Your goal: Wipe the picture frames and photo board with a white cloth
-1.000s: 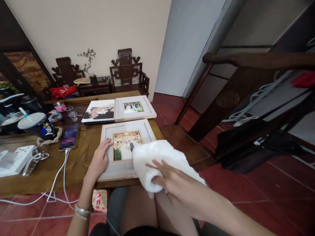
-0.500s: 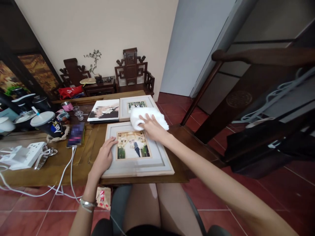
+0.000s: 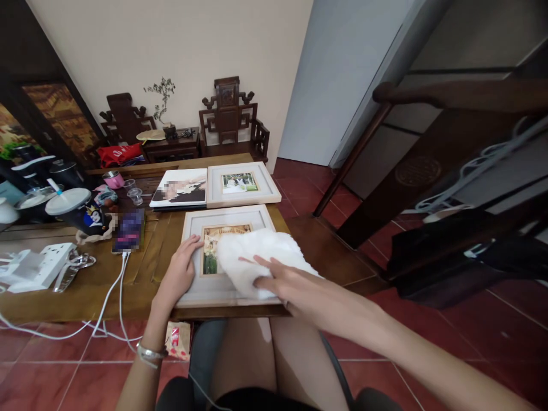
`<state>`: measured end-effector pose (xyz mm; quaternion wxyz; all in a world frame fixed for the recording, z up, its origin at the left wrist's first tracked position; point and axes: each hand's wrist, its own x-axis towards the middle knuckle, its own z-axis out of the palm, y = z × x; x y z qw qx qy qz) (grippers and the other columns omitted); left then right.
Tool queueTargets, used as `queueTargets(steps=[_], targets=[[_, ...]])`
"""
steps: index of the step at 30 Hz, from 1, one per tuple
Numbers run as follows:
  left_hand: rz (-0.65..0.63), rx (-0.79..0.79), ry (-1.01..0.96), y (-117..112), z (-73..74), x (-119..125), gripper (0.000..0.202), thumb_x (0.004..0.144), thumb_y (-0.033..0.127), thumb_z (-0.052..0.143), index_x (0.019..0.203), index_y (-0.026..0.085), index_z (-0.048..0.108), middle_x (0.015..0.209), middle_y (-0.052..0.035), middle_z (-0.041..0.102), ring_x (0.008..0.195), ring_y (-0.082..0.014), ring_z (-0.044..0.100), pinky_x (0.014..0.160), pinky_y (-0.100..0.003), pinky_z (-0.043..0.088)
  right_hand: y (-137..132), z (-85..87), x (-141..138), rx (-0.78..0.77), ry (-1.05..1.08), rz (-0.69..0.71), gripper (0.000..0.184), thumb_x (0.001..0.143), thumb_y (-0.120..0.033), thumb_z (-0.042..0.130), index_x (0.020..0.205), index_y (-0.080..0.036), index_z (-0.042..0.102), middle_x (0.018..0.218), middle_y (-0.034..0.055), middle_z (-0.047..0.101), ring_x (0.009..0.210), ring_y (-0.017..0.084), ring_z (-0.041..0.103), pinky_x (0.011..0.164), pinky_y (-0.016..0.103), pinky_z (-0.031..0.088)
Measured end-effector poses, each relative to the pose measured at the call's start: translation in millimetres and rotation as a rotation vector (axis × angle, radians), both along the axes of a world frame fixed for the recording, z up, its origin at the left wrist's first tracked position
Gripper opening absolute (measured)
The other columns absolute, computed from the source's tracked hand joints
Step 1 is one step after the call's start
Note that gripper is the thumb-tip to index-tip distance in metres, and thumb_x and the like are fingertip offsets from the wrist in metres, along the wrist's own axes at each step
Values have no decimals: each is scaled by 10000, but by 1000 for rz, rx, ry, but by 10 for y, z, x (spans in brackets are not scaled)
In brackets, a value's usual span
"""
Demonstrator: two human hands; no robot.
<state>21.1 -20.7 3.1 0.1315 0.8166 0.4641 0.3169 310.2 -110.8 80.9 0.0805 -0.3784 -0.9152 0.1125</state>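
Note:
A pale wooden photo frame lies flat at the near edge of the wooden table. My left hand rests flat on the frame's left side, fingers stretched out. My right hand lies with fingers spread on a fluffy white cloth, pressing it onto the frame's glass over the right half of the photo. Two more pictures lie beyond: a framed photo and an unframed print.
On the table's left stand a lidded drink cup, a phone with a white cable, a white power strip and small cups. Carved chairs stand by the far wall. Dark furniture fills the right; red tiled floor below.
My right hand has pulled the white cloth back from the frame's far right corner toward me, across the glass. A second ago it was at the near right. The left hand stays put.

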Motion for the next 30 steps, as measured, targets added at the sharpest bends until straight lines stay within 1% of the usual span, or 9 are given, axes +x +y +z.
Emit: queueTargets(steps=[3,7,9,12,17,21,24,27,30], targets=[[7,6,8,4,-7,-1,537,772,-33,340,1196,155,609,1369,-121,568,1343,-212,466,1162,-481,335,258,115,84,163,56,-93,679,704,122,391,1255,-225,580,1578,68,281,1430,275,273,1096,477,380],[3,3,25,3,7,-1,532,770,-41,335,1195,132,605,1366,-142,567,1343,-221,465,1157,-482,342,888,125,-47,440,-50,-284,602,702,156,410,1149,-156,666,1586,94,241,1447,379,143,1137,606,239],[2,0,25,-4,20,0,534,771,-43,332,1192,137,606,1365,-138,568,1342,-219,466,1157,-484,342,1154,31,-162,462,-131,-292,583,734,139,434,1172,-163,672,1572,100,276,1443,388,150,1147,613,198],[0,-3,25,-16,36,4,537,772,-45,329,1188,152,604,1362,-123,571,1339,-208,469,1156,-477,345,1326,-154,-314,354,-260,-238,570,759,107,466,1212,-178,664,1534,109,363,1412,402,256,1123,597,249],[-1,-9,37,-15,36,10,524,777,-45,326,1183,138,603,1365,-131,570,1346,-210,461,1160,-474,342,1018,-252,-422,240,-347,-194,497,791,51,452,1192,-140,674,1494,149,420,1323,435,387,1024,564,373],[9,1,27,-6,19,11,526,774,-44,332,1185,139,604,1361,-134,573,1348,-215,460,1159,-486,342,520,-84,-409,97,-315,-99,449,768,26,505,1145,-131,690,1405,202,505,1216,399,512,949,524,445],[7,8,27,-6,10,14,537,772,-48,328,1186,155,604,1361,-118,575,1346,-207,463,1162,-480,341,160,48,-398,-18,-208,13,390,771,-5,550,1099,-155,699,1312,175,591,1142,329,586,972,455,451],[4,3,33,-11,10,16,534,777,-47,319,1185,142,607,1366,-121,569,1353,-207,453,1165,-461,340,-69,81,-436,-81,-150,54,395,785,-35,539,1123,-184,679,1352,145,570,1172,328,575,982,465,452],[0,-2,40,-15,11,11,522,785,-40,320,1189,128,606,1378,-136,554,1362,-214,440,1167,-459,335,-68,-7,-507,-110,-150,-1,487,774,-26,516,1224,-173,629,1465,159,454,1300,393,451,1013,544,420]])
